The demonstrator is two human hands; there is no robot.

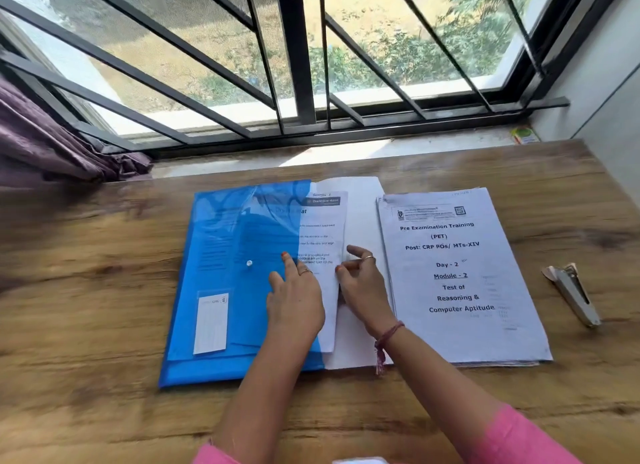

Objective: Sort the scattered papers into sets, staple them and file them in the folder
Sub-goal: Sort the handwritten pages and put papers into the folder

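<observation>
Hands meet at the blue folder (pixel 221 290): left hand (pixel 294 301) presses flat on it, right hand (pixel 362 283) has a pinch grip on the printed sheet (pixel 322 235) half inside.

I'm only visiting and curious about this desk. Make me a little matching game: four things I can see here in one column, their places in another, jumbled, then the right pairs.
Things:
1. translucent blue plastic folder
2. metal stapler
3. thick white "Pre Examination Training" paper stack
4. purple curtain

Places:
A. far right on the wooden table
B. bunched at the window's left
C. under the left hand
D. between the right hand and the stapler

Pairs: 1-C, 2-A, 3-D, 4-B
</observation>
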